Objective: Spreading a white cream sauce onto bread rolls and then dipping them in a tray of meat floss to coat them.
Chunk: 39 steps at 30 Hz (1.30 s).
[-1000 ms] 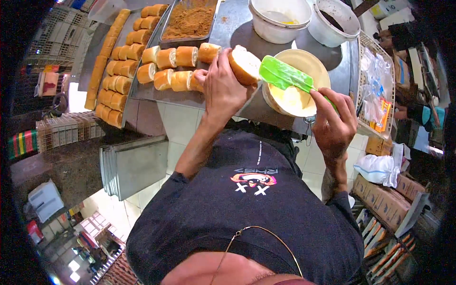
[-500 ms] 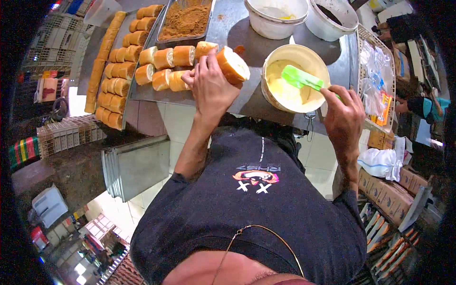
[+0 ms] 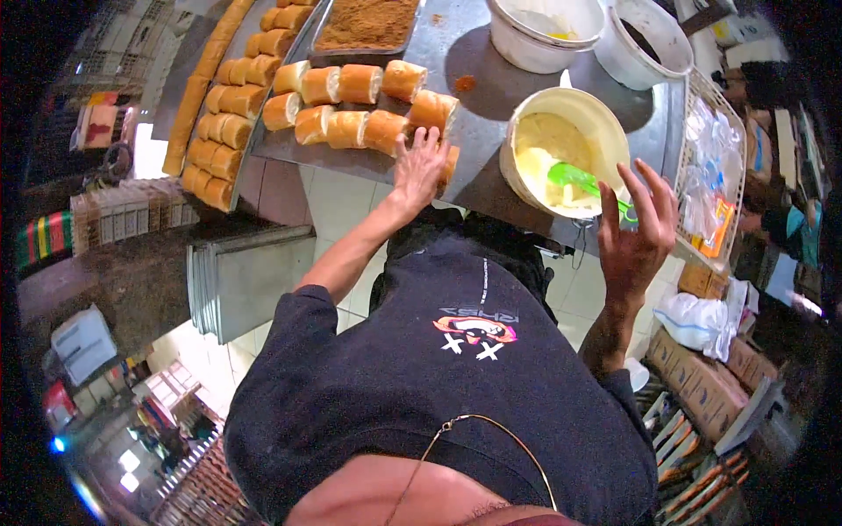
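My left hand point(image 3: 419, 168) is closed over a piece of bread roll point(image 3: 450, 165) at the near edge of the metal table; most of that piece is hidden under the palm. My fingertips reach the neighbouring cut bread pieces point(image 3: 360, 84), which stand in two rows with pale cream on some cut faces. To the right is a cream-coloured tub point(image 3: 517, 167) of pale yellow cream point(image 3: 551, 136). A green spatula point(image 3: 572, 175) leans in it, its handle over the near right rim. Beside that handle my right hand point(image 3: 643, 210) hovers open, fingers apart and holding nothing.
A tray of brown crumbs point(image 3: 368, 24) sits behind the bread. Further rolls point(image 3: 224, 131) line a tray at the left. Two white buckets point(image 3: 539, 39) stand at the back right, and a plastic crate point(image 3: 735, 167) with bags flanks the table.
My right hand has let go of the spatula, which now rests in the tub. My left hand has lowered the bread piece from the air to the table beside the rows.
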### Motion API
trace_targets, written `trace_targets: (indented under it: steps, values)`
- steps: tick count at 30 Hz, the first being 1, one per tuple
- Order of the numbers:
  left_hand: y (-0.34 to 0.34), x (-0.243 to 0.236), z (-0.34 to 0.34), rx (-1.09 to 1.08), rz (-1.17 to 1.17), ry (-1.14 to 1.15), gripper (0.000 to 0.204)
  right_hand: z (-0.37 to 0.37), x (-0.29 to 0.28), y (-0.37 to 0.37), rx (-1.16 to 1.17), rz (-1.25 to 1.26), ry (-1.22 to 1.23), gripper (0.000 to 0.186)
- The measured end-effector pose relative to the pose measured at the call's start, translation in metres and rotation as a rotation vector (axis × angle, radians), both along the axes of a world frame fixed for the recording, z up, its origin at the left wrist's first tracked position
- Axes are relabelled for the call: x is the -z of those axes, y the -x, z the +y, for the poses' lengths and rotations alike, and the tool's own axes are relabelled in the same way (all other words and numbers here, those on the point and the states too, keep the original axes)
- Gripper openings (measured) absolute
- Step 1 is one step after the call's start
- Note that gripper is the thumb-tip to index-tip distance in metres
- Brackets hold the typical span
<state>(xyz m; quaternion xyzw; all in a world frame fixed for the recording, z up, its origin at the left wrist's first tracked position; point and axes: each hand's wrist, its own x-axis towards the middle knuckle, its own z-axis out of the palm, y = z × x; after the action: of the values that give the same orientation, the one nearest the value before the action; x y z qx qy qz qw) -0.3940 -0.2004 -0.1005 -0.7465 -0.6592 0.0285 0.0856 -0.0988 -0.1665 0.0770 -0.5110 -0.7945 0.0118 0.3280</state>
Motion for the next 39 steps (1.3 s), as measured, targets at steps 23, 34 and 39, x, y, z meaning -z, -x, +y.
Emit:
trace_targets:
  steps: [23, 34, 39]
  values:
    - [0.260, -0.033, -0.153, -0.453, -0.973, -0.230, 0.059, 0.081, 0.109, 0.462, -0.501, 0.061, 0.248, 0.053]
    - [0.427, -0.042, -0.205, -0.779, -0.983, -0.473, 0.048, 0.254, 0.238, 0.483, 0.390, 0.052, 0.533, 0.098]
    - [0.439, -0.047, -0.164, -0.761, -1.036, -0.464, 0.048, 0.263, 0.250, 0.525, 0.446, 0.261, 0.662, 0.084]
